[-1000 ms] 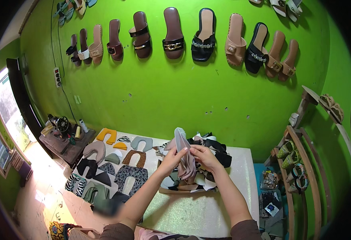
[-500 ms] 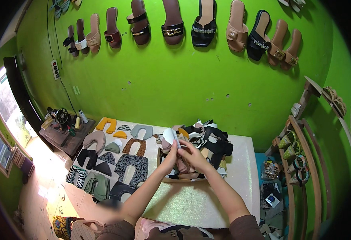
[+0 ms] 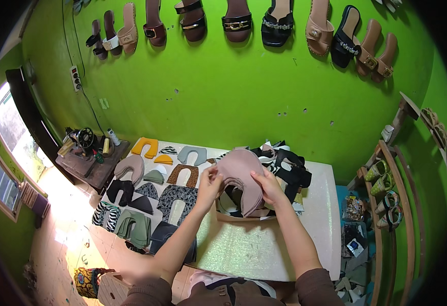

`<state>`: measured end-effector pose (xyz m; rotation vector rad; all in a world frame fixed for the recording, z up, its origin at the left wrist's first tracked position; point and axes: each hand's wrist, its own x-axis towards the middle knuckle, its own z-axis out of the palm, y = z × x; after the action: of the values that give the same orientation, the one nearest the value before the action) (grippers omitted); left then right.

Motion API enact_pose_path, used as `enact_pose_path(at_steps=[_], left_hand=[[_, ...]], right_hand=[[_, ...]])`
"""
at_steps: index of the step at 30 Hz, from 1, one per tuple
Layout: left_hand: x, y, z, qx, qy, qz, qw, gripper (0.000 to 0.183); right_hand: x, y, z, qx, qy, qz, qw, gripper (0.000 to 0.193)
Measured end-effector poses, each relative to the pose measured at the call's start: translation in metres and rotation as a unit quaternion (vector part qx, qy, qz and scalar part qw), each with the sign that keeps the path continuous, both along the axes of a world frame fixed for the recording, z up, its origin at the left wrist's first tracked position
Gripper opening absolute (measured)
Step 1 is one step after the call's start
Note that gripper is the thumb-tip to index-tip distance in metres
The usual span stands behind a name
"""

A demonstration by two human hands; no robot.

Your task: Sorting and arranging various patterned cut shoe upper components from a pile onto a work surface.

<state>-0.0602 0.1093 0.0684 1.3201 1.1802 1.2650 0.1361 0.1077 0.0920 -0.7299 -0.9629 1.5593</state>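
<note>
Above the box hangs a stack of dusty pink U-shaped cut pieces (image 3: 241, 164), its layered edges showing along the inner curve. My right hand (image 3: 269, 189) grips its right side, thumb on the top face. At its left edge, the curled fingers of my left hand (image 3: 211, 186) hold the stack, partly hidden. Beneath and behind is an open cardboard box (image 3: 249, 219), heaped with black, white and patterned scraps (image 3: 289, 171). Left of my hands lie U-shaped and half-round pieces, among them yellow (image 3: 144, 148), leopard-print (image 3: 182, 176), black floral (image 3: 176, 204) and green ones (image 3: 134, 228).
The pieces and box rest on a pale, glittery table (image 3: 244, 255). A sewing machine (image 3: 84, 140) stands on a small table at the left. Sandals (image 3: 237, 23) hang on the green wall. A wooden rack (image 3: 386, 188) with shoes is on the right.
The pink stack, earlier held nearly edge-on between my close hands, now faces up and shows its U shape. My hands have moved apart to its two sides. The whole view has shifted slightly.
</note>
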Motion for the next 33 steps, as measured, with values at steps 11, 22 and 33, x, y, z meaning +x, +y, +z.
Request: enact_pose_path(at_steps=[11, 22, 33], left_hand=[[-0.054, -0.023, -0.019, -0.240, -0.169, -0.291, 0.910, 0.040], [-0.063, -0.111, -0.111, -0.232, 0.228, -0.301, 0.896, 0.040], [-0.030, -0.121, -0.140, -0.084, 0.362, -0.149, 0.916, 0.045]], right_hand=[[-0.015, -0.041, -0.004, -0.091, -0.043, 0.057, 0.993, 0.044], [-0.026, -0.120, -0.139, -0.179, -0.472, 0.124, 0.855, 0.040], [-0.038, -0.135, -0.175, -0.012, -0.653, -0.100, 0.751, 0.033]])
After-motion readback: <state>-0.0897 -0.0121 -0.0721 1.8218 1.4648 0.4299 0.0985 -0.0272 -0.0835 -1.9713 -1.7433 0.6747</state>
